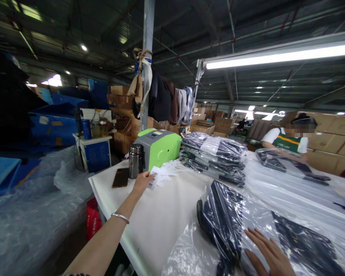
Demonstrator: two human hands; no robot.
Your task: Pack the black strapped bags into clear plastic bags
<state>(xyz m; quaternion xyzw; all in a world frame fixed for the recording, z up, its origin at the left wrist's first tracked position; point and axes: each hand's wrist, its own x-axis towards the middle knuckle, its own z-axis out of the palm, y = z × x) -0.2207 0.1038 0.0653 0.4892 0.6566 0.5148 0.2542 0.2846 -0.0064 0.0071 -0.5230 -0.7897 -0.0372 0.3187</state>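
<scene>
My left hand [143,183] reaches over the white table and pinches a white printed label [153,183] between thumb and fingers. More white paper slips [168,169] lie spread just beyond it, in front of a green and grey machine [163,147]. My right hand [268,251] rests with fingers stretched out on a dark item in clear plastic wrapping [224,214]. The plastic is wrinkled and glossy, and what exactly the dark item is I cannot tell. Its wrapping spreads over the front of the table.
A steel thermos [135,161] and a dark phone [120,178] are on the table's left corner. Behind sits a stack of plastic-wrapped dark items [214,155]. Across the table a person in a green vest [287,140] handles another wrapped item. Bubble wrap [40,226] covers the left side.
</scene>
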